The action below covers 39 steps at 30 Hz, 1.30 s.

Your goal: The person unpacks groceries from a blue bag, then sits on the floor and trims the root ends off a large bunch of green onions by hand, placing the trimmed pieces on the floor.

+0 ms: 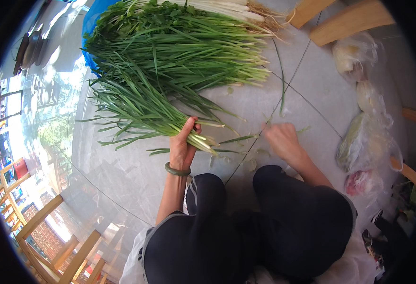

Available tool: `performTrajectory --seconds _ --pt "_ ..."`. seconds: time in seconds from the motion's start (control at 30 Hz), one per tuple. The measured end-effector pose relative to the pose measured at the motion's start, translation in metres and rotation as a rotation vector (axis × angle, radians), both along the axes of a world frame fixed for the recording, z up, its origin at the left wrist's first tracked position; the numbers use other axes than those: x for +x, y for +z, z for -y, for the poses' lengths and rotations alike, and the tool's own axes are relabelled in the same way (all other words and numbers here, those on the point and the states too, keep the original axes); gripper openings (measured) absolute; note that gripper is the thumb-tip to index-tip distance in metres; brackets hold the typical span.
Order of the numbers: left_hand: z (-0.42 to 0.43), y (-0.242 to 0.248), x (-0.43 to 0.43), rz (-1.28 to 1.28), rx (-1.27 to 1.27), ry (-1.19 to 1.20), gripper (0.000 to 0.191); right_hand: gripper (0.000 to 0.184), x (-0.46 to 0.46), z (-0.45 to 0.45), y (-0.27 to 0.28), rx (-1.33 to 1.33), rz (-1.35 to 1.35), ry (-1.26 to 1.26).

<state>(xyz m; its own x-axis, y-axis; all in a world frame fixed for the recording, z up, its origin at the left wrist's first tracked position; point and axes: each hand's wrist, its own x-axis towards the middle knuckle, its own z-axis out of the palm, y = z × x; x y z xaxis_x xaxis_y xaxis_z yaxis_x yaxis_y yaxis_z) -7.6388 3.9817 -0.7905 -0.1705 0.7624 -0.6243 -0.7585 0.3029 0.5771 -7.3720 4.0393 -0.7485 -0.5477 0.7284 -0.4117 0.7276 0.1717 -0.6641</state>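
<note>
My left hand, with a dark green bangle at its wrist, grips a bunch of garlic chives near the pale stem ends. The long leaves fan out to the left over the tiled floor. To the right, above my knee, my right hand is blurred, its fingers curled; whether it holds anything cannot be made out. Between the hands lie a loose chive stalk and pale scraps of peel. A large heap of chives rests beyond, its leaf tips against a blue plastic bag.
Leafy herbs and white rooted stalks lie behind the chives. Clear plastic bags of produce line the right side. Wooden legs stand at the upper right; a wooden chair is lower left. One leaf lies alone.
</note>
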Motion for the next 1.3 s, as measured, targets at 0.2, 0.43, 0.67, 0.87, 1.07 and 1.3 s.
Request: performTrajectory --seconds 0.2,0.43,0.67,0.87,1.07,1.3 --pt "-0.001 0.006 0.020 0.014 0.021 -0.021 0.011 0.021 -0.066 0.015 -0.018 0.118 -0.550 -0.398" --pt "0.004 0.010 0.011 0.062 -0.003 0.082 0.013 0.007 -0.073 0.001 -0.003 -0.031 -0.644 -0.444" --pt "0.003 0.002 0.013 0.100 -0.062 0.112 0.012 0.012 -0.034 0.008 -0.017 0.127 -0.144 -0.071" --pt "0.002 0.001 0.017 0.023 -0.086 0.137 0.012 0.014 -0.089 0.024 -0.028 0.164 -0.526 -0.291" --pt "0.011 0.004 0.026 -0.022 -0.058 0.053 0.009 0.022 -0.079 0.025 -0.039 -0.638 -0.805 -0.662" --pt "0.022 0.000 0.039 -0.008 -0.091 0.112 0.008 0.021 -0.087 0.025 -0.072 -0.368 -0.548 -0.724"
